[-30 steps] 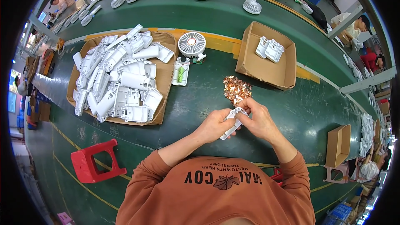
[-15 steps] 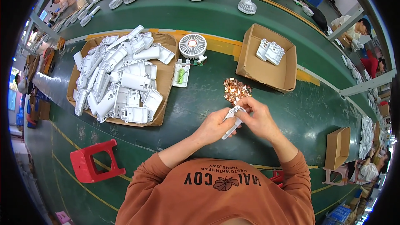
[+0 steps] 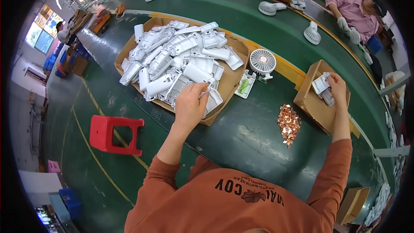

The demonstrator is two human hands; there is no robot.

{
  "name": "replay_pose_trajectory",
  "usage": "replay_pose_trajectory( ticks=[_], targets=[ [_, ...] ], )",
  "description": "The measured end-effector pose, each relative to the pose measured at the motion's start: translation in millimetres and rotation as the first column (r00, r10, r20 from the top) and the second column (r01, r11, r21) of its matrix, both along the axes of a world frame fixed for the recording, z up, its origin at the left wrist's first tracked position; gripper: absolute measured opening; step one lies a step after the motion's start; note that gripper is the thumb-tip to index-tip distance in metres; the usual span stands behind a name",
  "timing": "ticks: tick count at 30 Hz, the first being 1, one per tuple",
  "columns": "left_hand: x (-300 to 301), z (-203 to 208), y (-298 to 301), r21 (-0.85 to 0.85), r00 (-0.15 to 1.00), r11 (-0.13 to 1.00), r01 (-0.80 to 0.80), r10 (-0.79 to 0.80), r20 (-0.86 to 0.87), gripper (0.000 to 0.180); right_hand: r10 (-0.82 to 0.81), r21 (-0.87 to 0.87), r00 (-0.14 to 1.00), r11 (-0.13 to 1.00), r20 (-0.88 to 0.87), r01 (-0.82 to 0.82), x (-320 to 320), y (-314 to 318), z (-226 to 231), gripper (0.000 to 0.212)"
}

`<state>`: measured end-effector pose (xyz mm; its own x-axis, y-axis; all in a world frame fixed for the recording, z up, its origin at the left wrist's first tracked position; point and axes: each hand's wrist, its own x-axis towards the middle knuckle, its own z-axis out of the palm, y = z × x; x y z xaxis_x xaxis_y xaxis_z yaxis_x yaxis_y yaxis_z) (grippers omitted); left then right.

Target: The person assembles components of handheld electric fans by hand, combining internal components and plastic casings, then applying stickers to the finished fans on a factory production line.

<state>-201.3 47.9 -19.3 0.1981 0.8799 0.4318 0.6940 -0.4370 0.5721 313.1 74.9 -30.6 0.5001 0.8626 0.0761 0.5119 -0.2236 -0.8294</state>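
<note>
Right hand (image 3: 337,87) pinches white casing (image 3: 321,84) at small carton (image 3: 309,109); left hand (image 3: 191,105), fingers curled, at casing pile (image 3: 172,56) in large carton (image 3: 235,77), grip hidden. Step looks like set-down plus fetch. Next move calls for right letting go, left lifting one casing clear.

Upper left: my shells (image 3: 198,73) are plain white, the tray (image 3: 235,79) cardboard brown. Upper right: the shell (image 3: 320,84) in my right hand (image 3: 338,87) is white; the box (image 3: 313,111), brown. Upper centre: white fan (image 3: 262,61), reddish centre; green battery (image 3: 245,87). Right of centre: copper-coloured pieces (image 3: 289,125) on my dark green bench (image 3: 250,133). Left: red stool (image 3: 100,133). Bottom: my rust-orange sweatshirt (image 3: 211,209), dark leaf print (image 3: 253,196).
</note>
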Motion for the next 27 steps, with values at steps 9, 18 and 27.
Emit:
replay_pose_trajectory(
  ticks=[9, 18, 27],
  targets=[
    [3.5, 16.7, 0.3, -0.085, 0.935, 0.979, 0.186, -0.203, -0.292, 0.042, -0.133, 0.233, 0.697, 0.971, 0.705, -0.051, 8.9, 0.3, -5.1, 0.023],
    [3.2, 20.0, 18.2, -0.128, 0.960, 0.985, 0.117, -0.146, -0.240, 0.024, 0.398, -0.005, 0.838, 0.904, 0.374, -0.428, -134.1, -148.6, 49.5, 0.008],
    [68.6, 28.1, -5.5, -0.385, 0.439, 0.647, 0.658, 0.087, 0.894, 0.041, 0.331, -0.065, 0.865, 0.941, 0.377, -0.332, -160.5, -184.3, -0.6, 0.012]
  ],
)
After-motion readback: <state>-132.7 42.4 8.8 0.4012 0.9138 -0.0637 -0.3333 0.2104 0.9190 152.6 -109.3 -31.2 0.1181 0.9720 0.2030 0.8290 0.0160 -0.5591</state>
